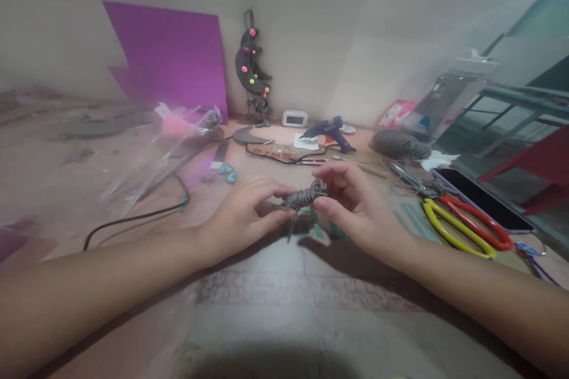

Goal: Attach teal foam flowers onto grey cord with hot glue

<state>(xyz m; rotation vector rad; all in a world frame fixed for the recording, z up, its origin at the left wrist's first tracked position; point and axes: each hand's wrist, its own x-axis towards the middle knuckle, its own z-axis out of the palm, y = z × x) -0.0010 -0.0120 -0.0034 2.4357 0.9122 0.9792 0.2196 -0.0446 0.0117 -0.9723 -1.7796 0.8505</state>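
Observation:
A small wound bundle of grey yarn (306,196) is held just above the table, between my two hands. My left hand (249,207) pinches its left end between thumb and fingers, and a short tail hangs below. At the other end, my right hand (351,201) has its thumb and fingertips closed about the bundle, with the other fingers curled. Behind my hands lie a grey crescent shape (249,135) and small teal pieces (228,173). A larger ball of grey yarn (400,145) rests at the back right.
Scissors (471,228) with red and yellow handles and a phone (482,198) lie at right. A blue glue gun (331,132) and a small white clock (294,118) stand at the back. A decorated moon hanging (251,65) and a purple sheet (173,59) are against the wall.

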